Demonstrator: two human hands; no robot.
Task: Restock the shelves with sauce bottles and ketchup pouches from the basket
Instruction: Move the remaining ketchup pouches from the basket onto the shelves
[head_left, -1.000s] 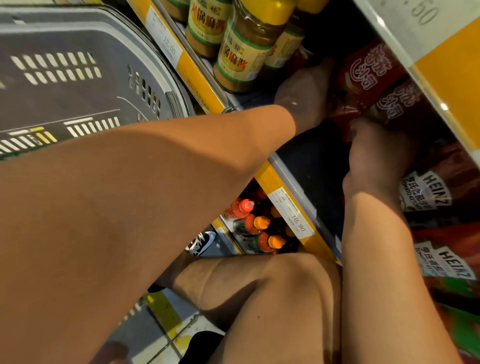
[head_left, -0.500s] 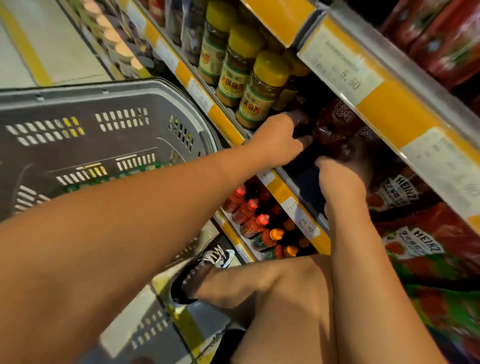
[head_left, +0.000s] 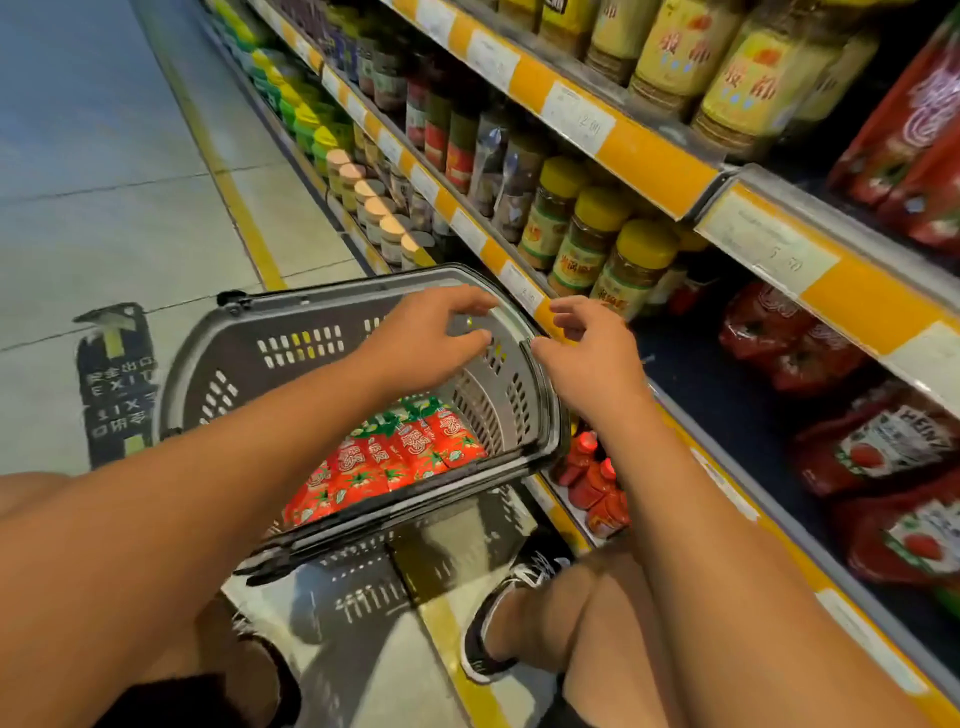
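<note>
A grey plastic basket (head_left: 291, 332) stands on the floor beside the shelving, with several red ketchup pouches (head_left: 395, 457) lying in its bottom. My left hand (head_left: 431, 338) hovers over the basket's far right rim, fingers apart and empty. My right hand (head_left: 587, 353) is just right of that rim, in front of the shelf edge, also empty with fingers spread. On the middle shelf (head_left: 727, 415) lie red ketchup pouches (head_left: 789, 338) and Heinz pouches (head_left: 883, 441). Red sauce bottles (head_left: 592, 478) stand on the lowest shelf under my right forearm.
Yellow-capped jars (head_left: 634, 265) stand at the left of the middle shelf. The shelf above (head_left: 649, 150) carries yellow bags and more red pouches. My knee and shoe (head_left: 509, 613) are below the basket. Tiled aisle floor with a yellow line (head_left: 228, 182) lies to the left.
Both hands have pulled out of the middle shelf, leaving the pouches there, and moved left over the basket rim. The view has lifted and backed away from the shelf.
</note>
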